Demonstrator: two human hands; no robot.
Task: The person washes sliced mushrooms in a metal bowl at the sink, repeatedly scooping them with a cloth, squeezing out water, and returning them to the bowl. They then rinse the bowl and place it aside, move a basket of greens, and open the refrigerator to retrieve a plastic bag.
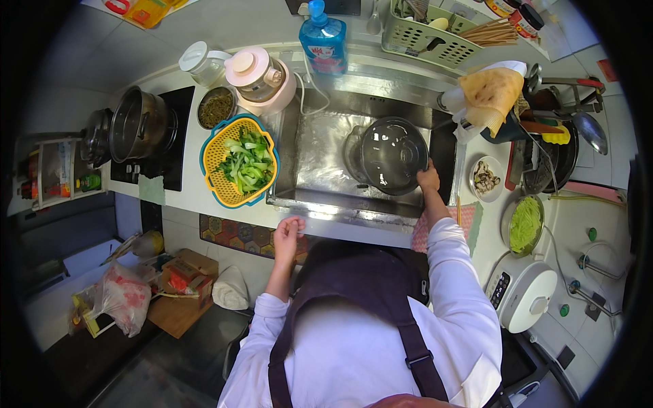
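At the right side of the stainless steel sink (331, 158), my right hand (429, 177) grips the rim of a round, see-through dark bowl (393, 153). Light glints off the bowl, and whether it holds water is hard to tell. My left hand (289, 235) hovers by the counter's front edge, fingers curled in, with nothing visible in it. Left of the sink, a yellow colander (211, 153) sits inside a blue-green basin (276, 176). Chopped leafy greens (247, 160) lie in the colander.
Behind the colander stand a pink electric kettle (255, 76) and a bowl of dried herbs (217, 107). A steel pot (137, 125) rests on the cooktop. Blue detergent (322, 43) stands behind the sink. Rightward are sliced mushrooms (485, 178), green shreds (524, 224) and a white cooker (528, 298).
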